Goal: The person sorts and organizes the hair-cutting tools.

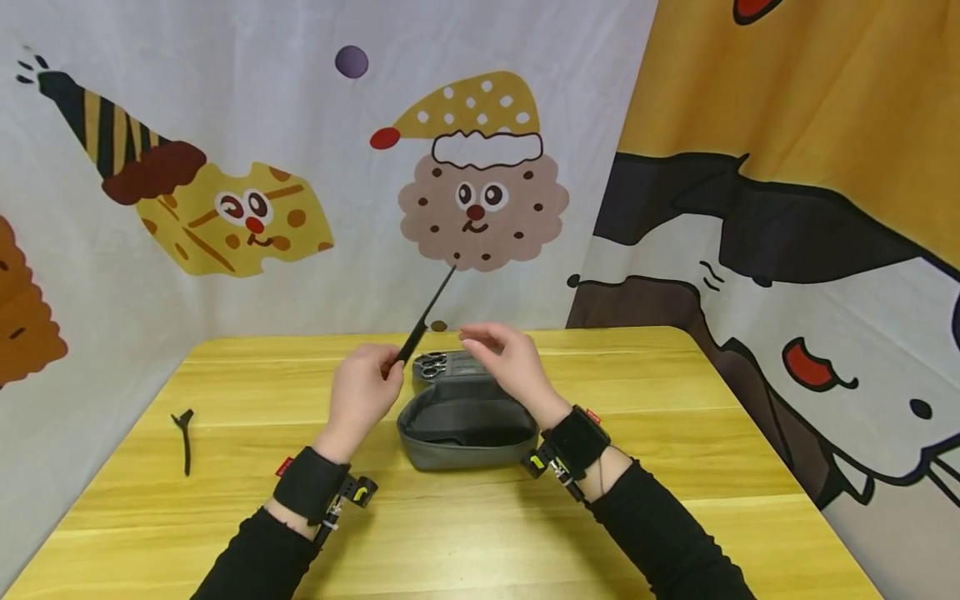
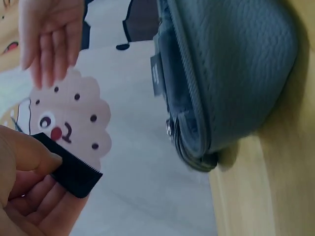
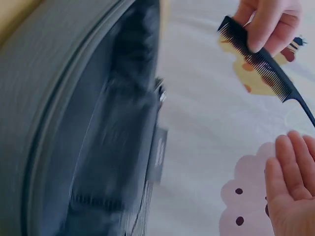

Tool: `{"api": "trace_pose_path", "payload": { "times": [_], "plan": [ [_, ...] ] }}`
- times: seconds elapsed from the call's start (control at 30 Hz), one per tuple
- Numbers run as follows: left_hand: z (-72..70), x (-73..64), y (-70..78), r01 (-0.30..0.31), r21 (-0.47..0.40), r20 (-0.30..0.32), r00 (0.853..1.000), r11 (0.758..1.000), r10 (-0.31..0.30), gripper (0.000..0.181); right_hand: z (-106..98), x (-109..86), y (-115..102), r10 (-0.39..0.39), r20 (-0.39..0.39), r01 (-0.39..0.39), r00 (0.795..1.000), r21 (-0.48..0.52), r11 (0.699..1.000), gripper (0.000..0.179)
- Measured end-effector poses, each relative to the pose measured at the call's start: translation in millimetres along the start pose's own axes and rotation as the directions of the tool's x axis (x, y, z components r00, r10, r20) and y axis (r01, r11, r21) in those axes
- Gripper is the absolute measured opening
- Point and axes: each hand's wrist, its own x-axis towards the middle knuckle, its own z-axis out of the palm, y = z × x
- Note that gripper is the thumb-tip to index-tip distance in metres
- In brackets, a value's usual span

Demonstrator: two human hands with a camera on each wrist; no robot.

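My left hand (image 1: 362,390) pinches a black rat-tail comb (image 1: 412,340) between thumb and fingers, its thin tail pointing up and away. The right wrist view shows the row of teeth on the comb (image 3: 263,66) and the thumb lying across its body. My right hand (image 1: 517,367) is raised beside the comb's tail with nothing in it, fingers extended. Below and between both hands, an unzipped grey case (image 1: 467,457) stands on the table with its lid folded back. Dark contents (image 3: 106,142) lie inside it, blurred in the right wrist view.
Scissors (image 1: 432,365) sit in the case's lid at the back. A black hair clip (image 1: 185,442) lies on the left of the wooden table (image 1: 465,542). Behind the table hangs a printed cloth (image 1: 360,208) with cartoon figures.
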Motion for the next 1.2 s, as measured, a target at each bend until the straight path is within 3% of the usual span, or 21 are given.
{"api": "trace_pose_path", "payload": {
  "times": [0.2, 0.37, 0.47, 0.67, 0.87, 1.07, 1.2],
  "plan": [
    [6.5, -0.7, 13.2, -0.099, 0.057, -0.035, 0.994, 0.993, 0.101, 0.009, -0.2, 0.9, -9.0, 0.088, -0.050, -0.071, 0.995, 0.278, 0.958, 0.032],
    [9.6, -0.9, 22.0, -0.170, 0.070, -0.062, 0.983, 0.983, 0.175, 0.013, 0.5, 2.2, -13.5, 0.091, -0.093, -0.051, 0.991, 0.365, 0.930, 0.032],
    [11.2, -0.9, 26.8, -0.184, 0.058, -0.056, 0.981, 0.981, 0.188, 0.016, 1.1, 3.6, -16.1, 0.081, -0.122, -0.028, 0.989, 0.384, 0.923, 0.029],
    [14.7, -4.8, 32.9, -0.177, 0.040, -0.013, 0.984, 0.983, 0.178, 0.017, 0.9, 3.2, -17.8, 0.042, -0.159, 0.022, 0.986, 0.381, 0.924, 0.023],
    [16.2, -8.2, 36.2, -0.160, -0.014, 0.018, 0.987, 0.987, 0.160, 0.017, -1.8, 0.4, -16.1, 0.024, -0.148, 0.045, 0.989, 0.445, 0.894, 0.022],
    [15.2, -10.0, 37.6, -0.100, -0.092, 0.063, 0.992, 0.991, 0.106, 0.016, -4.2, -1.0, -18.6, 0.006, -0.131, 0.058, 0.991, 0.479, 0.876, 0.021],
    [13.7, -10.9, 37.6, -0.033, -0.176, 0.122, 0.991, 0.984, 0.055, 0.016, -6.9, -2.1, -17.5, -0.050, -0.088, 0.088, 0.995, 0.512, 0.854, 0.017]
  ]
}}
